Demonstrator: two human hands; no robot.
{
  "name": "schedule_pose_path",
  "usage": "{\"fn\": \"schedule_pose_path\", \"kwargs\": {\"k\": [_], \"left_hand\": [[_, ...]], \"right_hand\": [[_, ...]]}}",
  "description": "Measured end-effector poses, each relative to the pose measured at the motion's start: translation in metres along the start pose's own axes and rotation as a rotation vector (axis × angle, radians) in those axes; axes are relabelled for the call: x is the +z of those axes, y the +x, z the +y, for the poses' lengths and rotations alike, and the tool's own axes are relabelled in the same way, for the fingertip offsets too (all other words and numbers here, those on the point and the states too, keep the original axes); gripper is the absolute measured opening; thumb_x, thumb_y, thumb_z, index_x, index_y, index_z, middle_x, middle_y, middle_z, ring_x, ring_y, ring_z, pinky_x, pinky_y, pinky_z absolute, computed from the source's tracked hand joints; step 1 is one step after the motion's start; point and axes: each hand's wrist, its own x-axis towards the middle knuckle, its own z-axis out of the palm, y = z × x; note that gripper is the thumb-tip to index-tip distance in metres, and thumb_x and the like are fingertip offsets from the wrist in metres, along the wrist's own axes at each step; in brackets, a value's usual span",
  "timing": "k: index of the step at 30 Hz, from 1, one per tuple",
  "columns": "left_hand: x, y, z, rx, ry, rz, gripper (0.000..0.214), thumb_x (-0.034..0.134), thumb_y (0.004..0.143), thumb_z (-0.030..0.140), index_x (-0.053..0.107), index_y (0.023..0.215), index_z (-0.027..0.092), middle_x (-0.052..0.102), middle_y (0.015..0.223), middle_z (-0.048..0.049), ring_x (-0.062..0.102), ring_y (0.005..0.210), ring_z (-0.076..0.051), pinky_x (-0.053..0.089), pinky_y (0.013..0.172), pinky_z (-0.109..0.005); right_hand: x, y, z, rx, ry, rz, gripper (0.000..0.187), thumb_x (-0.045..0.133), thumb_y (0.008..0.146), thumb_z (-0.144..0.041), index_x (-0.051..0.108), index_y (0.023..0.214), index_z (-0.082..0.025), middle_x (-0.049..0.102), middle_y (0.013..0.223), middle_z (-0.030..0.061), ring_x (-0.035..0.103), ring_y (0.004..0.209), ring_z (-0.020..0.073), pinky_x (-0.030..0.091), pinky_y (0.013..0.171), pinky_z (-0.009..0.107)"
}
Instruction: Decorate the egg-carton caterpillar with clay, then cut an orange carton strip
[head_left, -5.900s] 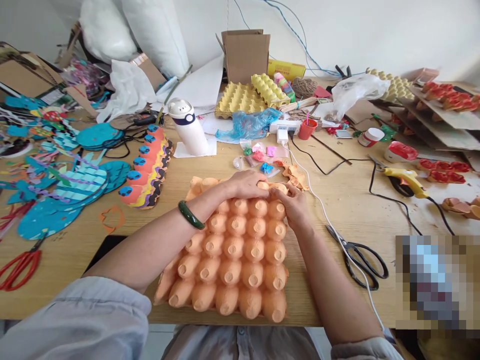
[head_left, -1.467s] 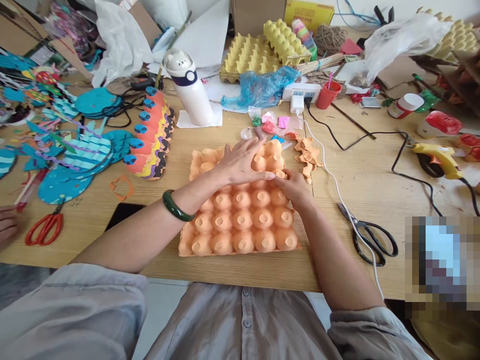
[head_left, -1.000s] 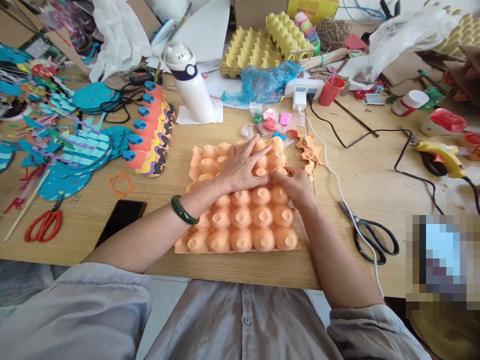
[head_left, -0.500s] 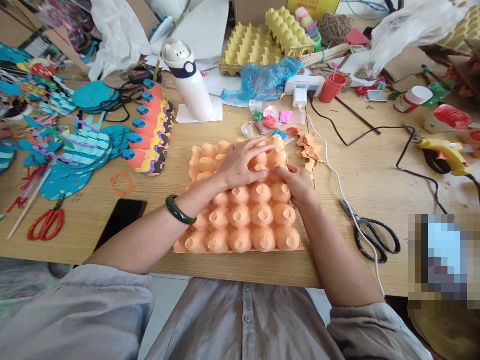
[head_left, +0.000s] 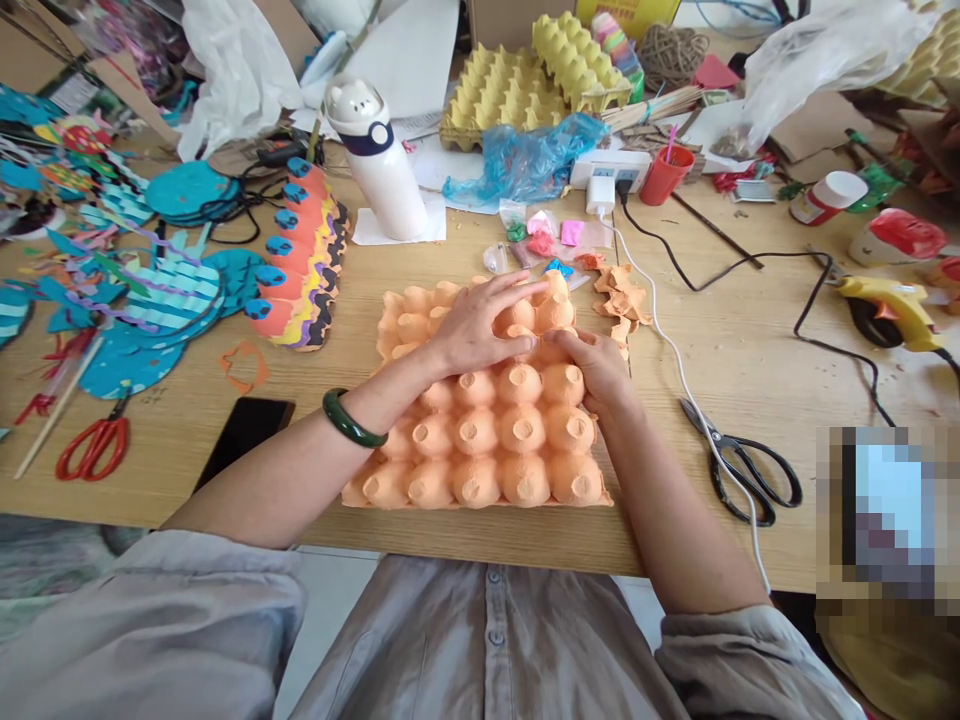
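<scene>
An orange egg tray (head_left: 474, 432) lies bumps-up on the table in front of me. My left hand (head_left: 480, 322) rests across its upper middle, fingers stretched over the bumps and thumb apart. At the tray's right edge, my right hand (head_left: 600, 368) has its thumb on top, close to the left thumb, and its other fingers curled down by the side, mostly hidden. Torn orange tray scraps (head_left: 622, 298) sit just beyond this hand. A green bangle (head_left: 354, 420) circles my left wrist.
Black scissors (head_left: 739, 460) and a white cable (head_left: 679, 375) lie to the right, a yellow glue gun (head_left: 889, 310) farther off. On the left are a phone (head_left: 244, 435), red-handled scissors (head_left: 94, 448) and a painted tray piece (head_left: 304, 260). A white bottle (head_left: 386, 180) stands behind.
The near part of the orange egg tray has shifted slightly, its front edge a little closer to me. My left wrist has moved slightly left. Both hands stay on the tray.
</scene>
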Motion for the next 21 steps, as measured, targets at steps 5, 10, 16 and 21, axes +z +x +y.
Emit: {"fn": "schedule_pose_path", "kwargs": {"k": [5,10,16,21], "left_hand": [[0.005,0.0,-0.002,-0.032,0.04,-0.006,0.074,0.069,0.084,0.047,0.05,0.152,0.026,0.041,0.165,-0.0105,0.04,0.151,-0.032,0.03,0.125,-0.052],[0.002,-0.006,0.012,-0.079,0.149,-0.049,0.074,0.067,0.088,0.052,0.048,0.153,0.022,0.033,0.168,-0.0151,0.032,0.155,-0.037,0.022,0.124,-0.064],[0.007,-0.027,0.035,-0.016,0.187,-0.128,0.081,0.078,0.079,0.051,0.051,0.15,0.023,0.032,0.168,-0.016,0.04,0.149,-0.04,0.033,0.121,-0.061],[0.025,-0.037,0.03,0.026,0.148,0.042,0.063,0.076,0.082,0.035,0.059,0.141,0.02,0.048,0.155,-0.0158,0.052,0.14,-0.035,0.044,0.117,-0.053]], "right_hand": [[0.0,-0.001,-0.001,-0.02,-0.073,0.019,0.032,0.076,0.065,-0.042,0.073,0.086,-0.018,0.077,0.085,0.0053,0.07,0.076,0.0204,0.054,0.064,0.028],[-0.006,0.01,0.005,-0.044,-0.169,0.044,0.035,0.075,0.065,-0.045,0.07,0.086,-0.018,0.072,0.078,0.0011,0.068,0.074,0.0188,0.052,0.065,0.027],[-0.015,0.025,0.015,-0.094,-0.174,0.042,0.041,0.077,0.065,-0.05,0.071,0.092,-0.019,0.074,0.083,0.0018,0.069,0.078,0.0197,0.054,0.069,0.029],[-0.019,0.021,0.01,-0.166,-0.319,-0.007,0.056,0.077,0.07,-0.059,0.072,0.106,-0.017,0.076,0.097,0.0059,0.07,0.095,0.0234,0.054,0.082,0.033]]}}
